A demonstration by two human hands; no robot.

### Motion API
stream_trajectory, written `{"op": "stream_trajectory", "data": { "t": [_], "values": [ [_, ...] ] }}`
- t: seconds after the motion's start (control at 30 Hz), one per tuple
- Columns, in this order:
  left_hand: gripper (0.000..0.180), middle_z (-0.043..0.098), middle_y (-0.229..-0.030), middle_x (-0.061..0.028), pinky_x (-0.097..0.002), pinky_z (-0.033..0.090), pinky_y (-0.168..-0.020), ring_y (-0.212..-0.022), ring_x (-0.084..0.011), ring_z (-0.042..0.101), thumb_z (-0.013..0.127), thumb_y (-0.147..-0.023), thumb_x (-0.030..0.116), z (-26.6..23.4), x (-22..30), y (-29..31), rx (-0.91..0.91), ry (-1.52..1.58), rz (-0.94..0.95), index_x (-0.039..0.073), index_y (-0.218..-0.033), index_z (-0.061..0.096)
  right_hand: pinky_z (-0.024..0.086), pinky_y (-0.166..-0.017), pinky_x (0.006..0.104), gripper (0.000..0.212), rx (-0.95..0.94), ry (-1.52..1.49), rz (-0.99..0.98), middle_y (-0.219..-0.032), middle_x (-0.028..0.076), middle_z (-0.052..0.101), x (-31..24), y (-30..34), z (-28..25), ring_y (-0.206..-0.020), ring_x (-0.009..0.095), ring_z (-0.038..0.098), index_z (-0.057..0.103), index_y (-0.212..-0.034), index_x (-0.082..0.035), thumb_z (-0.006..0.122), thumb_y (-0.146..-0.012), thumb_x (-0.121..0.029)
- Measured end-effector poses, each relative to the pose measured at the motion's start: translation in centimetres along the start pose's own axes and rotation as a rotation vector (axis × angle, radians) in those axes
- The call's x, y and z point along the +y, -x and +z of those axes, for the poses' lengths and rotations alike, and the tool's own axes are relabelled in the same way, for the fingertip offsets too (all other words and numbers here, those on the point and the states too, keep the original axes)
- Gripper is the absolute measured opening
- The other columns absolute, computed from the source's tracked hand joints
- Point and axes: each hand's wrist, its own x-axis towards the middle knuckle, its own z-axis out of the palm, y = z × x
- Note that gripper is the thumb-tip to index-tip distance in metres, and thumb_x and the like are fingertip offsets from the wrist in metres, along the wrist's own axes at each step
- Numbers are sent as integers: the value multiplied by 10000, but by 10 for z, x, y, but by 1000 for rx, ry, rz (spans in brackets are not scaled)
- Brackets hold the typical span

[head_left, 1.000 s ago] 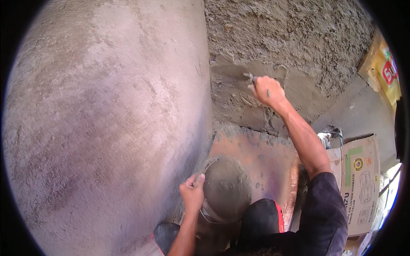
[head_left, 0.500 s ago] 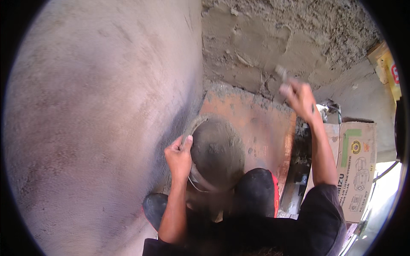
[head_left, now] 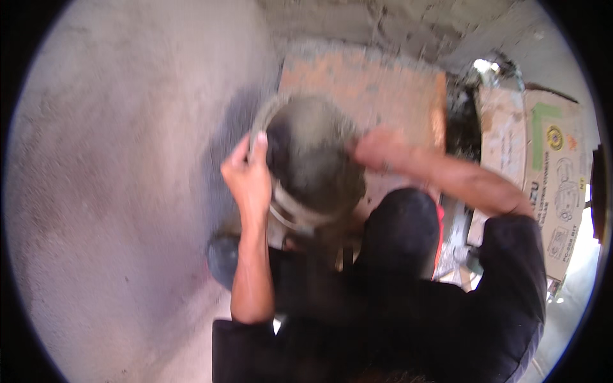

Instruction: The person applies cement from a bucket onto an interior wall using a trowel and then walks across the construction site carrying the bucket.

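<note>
A round bucket of grey wet mortar stands tilted between my knees. My left hand is closed on its left rim, thumb on top. At the opposite side of the bucket's mouth is my right hand, closed in a fist and smeared by motion. The small trowel-like tool it held half a second ago is hardly visible now, its end hidden or blurred at the mortar.
An orange-brown board spattered with mortar lies beyond the bucket. Rough plaster covers the far wall; a smoother grey wall rises at left. A cardboard box stands at right, near my right elbow.
My right hand has come down from the freshly plastered far wall to the bucket's right side. My left hand keeps its hold on the rim. The view has tilted down.
</note>
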Motion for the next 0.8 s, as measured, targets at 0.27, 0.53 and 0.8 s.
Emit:
{"op": "stream_trajectory", "data": {
  "t": [0.27,0.53,0.8],
  "values": [
    [346,716,-999,-89,-255,494,-850,-898,-105,619,685,-933,135,21,11,29,-91,127,118,-99,-1188,658,569,-659,418,103,-60,113,-98,-809,142,712,-3,-2,20,-768,322,708,715,-807,-82,700,-708,-57],
    [305,716,-1005,-83,-255,495,-830,-887,-106,620,665,-938,102,26,8,28,-114,121,127,-78,-1184,669,494,-590,417,272,52,-847,-152,-727,193,648,-7,18,80,-641,306,640,656,-942,13,706,-793,-208],
    [368,706,-1003,-99,-272,485,-832,-891,-114,596,667,-952,173,-20,-5,22,109,132,-75,-130,-1161,651,499,-688,476,241,165,-328,25,-803,228,643,19,55,23,-804,416,629,647,-941,-27,677,-790,-213]
  ]
}}
